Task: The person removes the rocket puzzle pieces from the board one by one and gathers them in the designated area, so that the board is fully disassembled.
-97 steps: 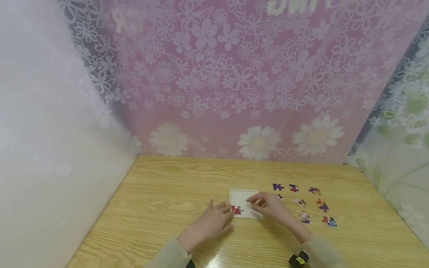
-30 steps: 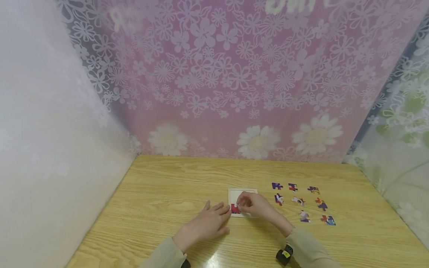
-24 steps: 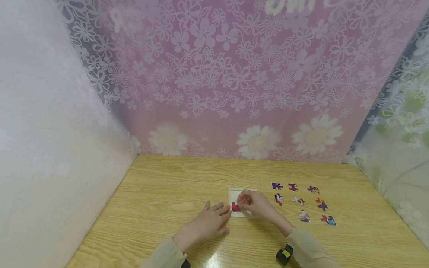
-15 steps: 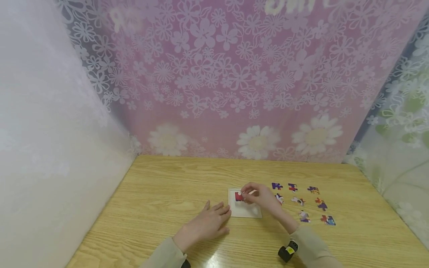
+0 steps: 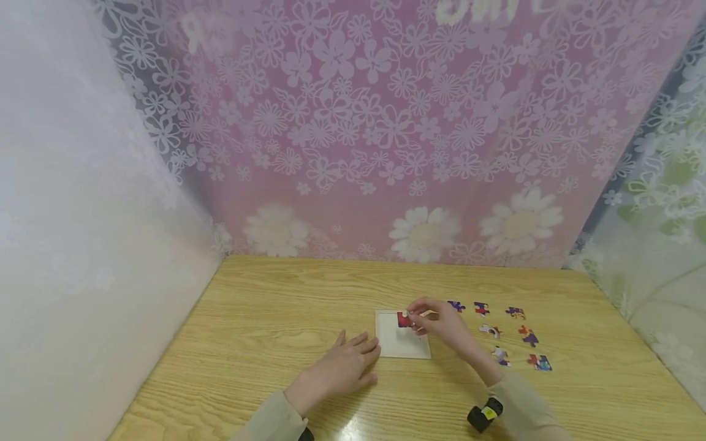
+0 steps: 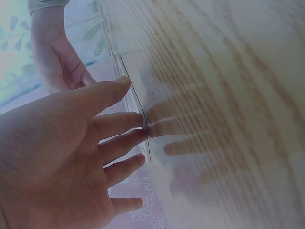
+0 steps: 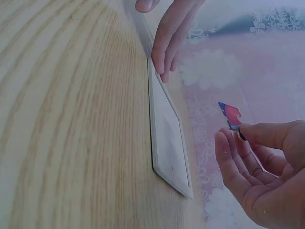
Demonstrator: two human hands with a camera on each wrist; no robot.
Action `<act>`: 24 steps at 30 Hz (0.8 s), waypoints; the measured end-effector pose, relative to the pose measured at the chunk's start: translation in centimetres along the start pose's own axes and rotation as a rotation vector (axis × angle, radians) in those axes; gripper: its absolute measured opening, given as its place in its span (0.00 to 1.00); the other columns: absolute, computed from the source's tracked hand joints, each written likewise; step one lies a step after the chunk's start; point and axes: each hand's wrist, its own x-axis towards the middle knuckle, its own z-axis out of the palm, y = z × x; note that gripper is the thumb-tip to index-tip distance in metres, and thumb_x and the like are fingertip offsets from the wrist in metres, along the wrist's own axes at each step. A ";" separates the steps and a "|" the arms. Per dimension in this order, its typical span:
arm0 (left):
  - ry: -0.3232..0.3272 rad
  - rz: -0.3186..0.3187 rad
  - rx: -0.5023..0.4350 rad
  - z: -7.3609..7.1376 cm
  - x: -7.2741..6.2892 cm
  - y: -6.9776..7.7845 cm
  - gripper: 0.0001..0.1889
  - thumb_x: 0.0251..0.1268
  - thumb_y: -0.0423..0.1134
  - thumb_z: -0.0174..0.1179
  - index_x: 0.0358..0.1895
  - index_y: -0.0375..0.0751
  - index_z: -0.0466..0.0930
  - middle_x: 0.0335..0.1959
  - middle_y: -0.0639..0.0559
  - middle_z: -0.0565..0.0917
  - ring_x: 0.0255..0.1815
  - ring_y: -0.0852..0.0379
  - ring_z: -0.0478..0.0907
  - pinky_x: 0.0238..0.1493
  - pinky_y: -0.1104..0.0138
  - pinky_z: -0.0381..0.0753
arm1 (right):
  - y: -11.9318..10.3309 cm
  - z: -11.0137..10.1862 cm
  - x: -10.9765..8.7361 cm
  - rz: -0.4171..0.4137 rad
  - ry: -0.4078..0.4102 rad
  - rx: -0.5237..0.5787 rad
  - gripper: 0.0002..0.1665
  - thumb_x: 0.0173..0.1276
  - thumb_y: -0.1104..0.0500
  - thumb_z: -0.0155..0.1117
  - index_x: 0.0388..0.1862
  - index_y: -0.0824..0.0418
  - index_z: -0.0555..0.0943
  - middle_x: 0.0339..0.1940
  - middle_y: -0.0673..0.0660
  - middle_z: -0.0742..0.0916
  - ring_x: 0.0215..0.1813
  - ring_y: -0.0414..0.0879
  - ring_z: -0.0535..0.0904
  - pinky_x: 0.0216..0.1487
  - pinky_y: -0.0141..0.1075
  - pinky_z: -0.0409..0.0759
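A red jigsaw piece with a blue edge (image 5: pixel 404 319) is pinched between the thumb and fingers of my right hand (image 5: pixel 445 326). In the right wrist view the puzzle piece (image 7: pixel 231 114) is held clear of the white puzzle tray (image 7: pixel 167 136). That square tray (image 5: pixel 398 346) lies flat on the table with no piece in it. My left hand (image 5: pixel 337 369) rests at its left edge, fingers nearly straight and spread. The left wrist view shows the left hand's fingertips (image 6: pixel 137 119) touching the tray's edge.
Several loose jigsaw pieces lie spread on the wooden table (image 5: pixel 265 318) to the right, among them a purple one (image 5: pixel 482 308) and an orange one (image 5: pixel 527 335). My right hand covers part of this group. A pink floral curtain (image 5: pixel 342 153) hangs behind.
The red piece lay in the tray's lower left corner. My right hand has taken hold of it, lifted it and moved it up and right. The left hand has stayed nearly still.
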 end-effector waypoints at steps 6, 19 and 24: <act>0.010 0.003 -0.004 0.1 0.0 0.0 0.30 0.76 0.55 0.56 0.76 0.48 0.70 0.79 0.53 0.67 0.82 0.50 0.61 0.79 0.40 0.62 | 0.5 -1.0 -0.8 0.014 0.015 0.013 0.15 0.74 0.59 0.66 0.53 0.69 0.81 0.43 0.63 0.86 0.40 0.55 0.89 0.43 0.44 0.91; 0.080 0.026 0.000 0.5 0.0 -0.1 0.27 0.77 0.51 0.58 0.73 0.45 0.73 0.77 0.50 0.71 0.79 0.48 0.66 0.76 0.40 0.66 | 2.1 -4.7 -3.4 0.030 0.077 -0.016 0.20 0.75 0.57 0.65 0.58 0.70 0.81 0.47 0.66 0.85 0.42 0.50 0.90 0.46 0.41 0.90; 0.095 0.027 0.003 0.5 0.0 -0.1 0.26 0.77 0.51 0.58 0.72 0.45 0.74 0.76 0.49 0.72 0.79 0.47 0.67 0.76 0.39 0.67 | 2.6 -6.4 -4.4 0.061 0.089 -0.083 0.21 0.77 0.56 0.63 0.61 0.68 0.80 0.51 0.66 0.86 0.42 0.46 0.89 0.46 0.37 0.90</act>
